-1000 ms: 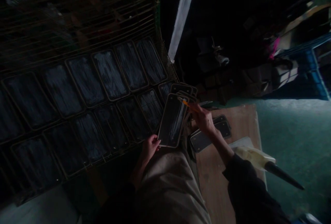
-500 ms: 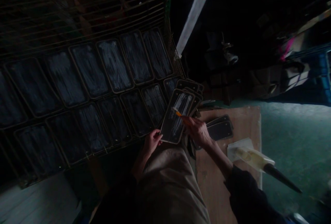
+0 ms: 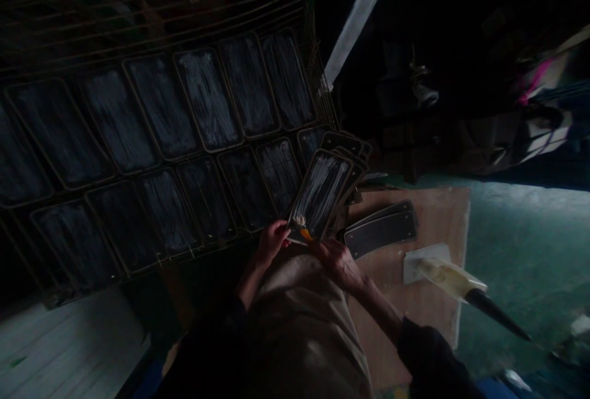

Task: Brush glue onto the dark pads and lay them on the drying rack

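My left hand grips the lower corner of a dark rounded plate streaked with white. My right hand is closed on an orange-handled brush, whose tip rests on the near end of that plate. Under the plate lies a small stack of similar plates. Two more dark plates sit on the wooden board to the right.
A wire rack on the left holds several white-smeared plates in two rows. A cream bottle with a black cone tip lies on a white slab on the board. Green floor is at right, white planks at lower left.
The brush in my right hand has travelled from the far end of the plate down to its near end, leaving more white streaks. The view has shifted slightly.
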Demonstrator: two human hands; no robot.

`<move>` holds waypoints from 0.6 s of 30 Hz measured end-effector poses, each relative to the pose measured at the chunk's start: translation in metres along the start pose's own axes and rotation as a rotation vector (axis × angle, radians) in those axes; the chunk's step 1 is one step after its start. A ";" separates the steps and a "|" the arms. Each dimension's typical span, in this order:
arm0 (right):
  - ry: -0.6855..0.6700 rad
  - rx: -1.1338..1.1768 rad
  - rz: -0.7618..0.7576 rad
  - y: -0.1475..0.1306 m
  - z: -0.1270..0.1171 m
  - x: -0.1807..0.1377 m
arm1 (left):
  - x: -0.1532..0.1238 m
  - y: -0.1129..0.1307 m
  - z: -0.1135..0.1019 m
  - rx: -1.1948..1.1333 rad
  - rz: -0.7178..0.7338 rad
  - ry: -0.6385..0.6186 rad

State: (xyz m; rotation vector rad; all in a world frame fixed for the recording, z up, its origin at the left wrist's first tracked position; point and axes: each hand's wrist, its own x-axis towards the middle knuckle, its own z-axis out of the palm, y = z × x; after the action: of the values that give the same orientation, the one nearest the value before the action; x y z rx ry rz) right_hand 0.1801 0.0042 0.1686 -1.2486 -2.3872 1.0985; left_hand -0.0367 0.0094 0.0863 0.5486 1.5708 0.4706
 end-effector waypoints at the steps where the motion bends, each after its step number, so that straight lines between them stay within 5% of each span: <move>1: -0.015 0.055 0.018 -0.002 0.002 -0.007 | 0.000 0.000 0.000 -0.005 -0.003 0.000; 8: -0.059 0.440 0.348 0.033 -0.033 -0.020 | -0.003 0.003 0.004 0.026 -0.040 0.045; 15: 0.383 0.142 0.360 0.086 -0.082 0.030 | -0.001 0.002 0.005 0.014 0.024 0.043; 18: 0.380 0.014 0.234 0.087 -0.081 0.043 | -0.002 -0.001 0.006 0.009 0.028 0.065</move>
State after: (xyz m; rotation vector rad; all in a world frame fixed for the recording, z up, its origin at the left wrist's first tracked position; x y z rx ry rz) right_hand 0.2478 0.1099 0.1573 -1.5994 -1.9879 0.8390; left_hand -0.0304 0.0075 0.0866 0.5678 1.6293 0.5074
